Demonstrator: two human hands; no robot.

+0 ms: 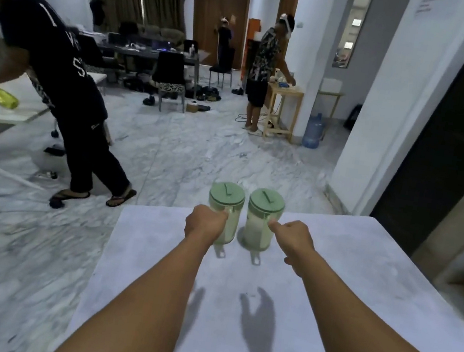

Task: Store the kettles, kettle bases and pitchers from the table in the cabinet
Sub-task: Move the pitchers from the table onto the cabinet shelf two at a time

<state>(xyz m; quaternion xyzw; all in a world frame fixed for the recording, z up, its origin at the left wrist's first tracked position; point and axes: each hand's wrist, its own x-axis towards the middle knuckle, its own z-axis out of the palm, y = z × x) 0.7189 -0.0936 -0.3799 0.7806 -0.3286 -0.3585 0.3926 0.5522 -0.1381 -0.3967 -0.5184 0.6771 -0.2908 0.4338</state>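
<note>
Two clear pitchers with pale green lids stand side by side at the far part of the white table (361, 270). My left hand (203, 227) is closed around the handle of the left pitcher (227, 202). Just to its right, the handle of the right pitcher (264, 211) is gripped by my right hand (295, 239). Both handles are hidden by my fists. Whether the pitchers rest on the tabletop or hang just above it, I cannot tell. No kettle or kettle base is in view.
A person in black (66, 84) walks past the table's left side holding a yellow bottle (4, 98). Another person (263, 69) stands at a wooden side table by a blue water jug (312, 130). A white pillar (385, 108) and a dark opening (456, 134) rise at right.
</note>
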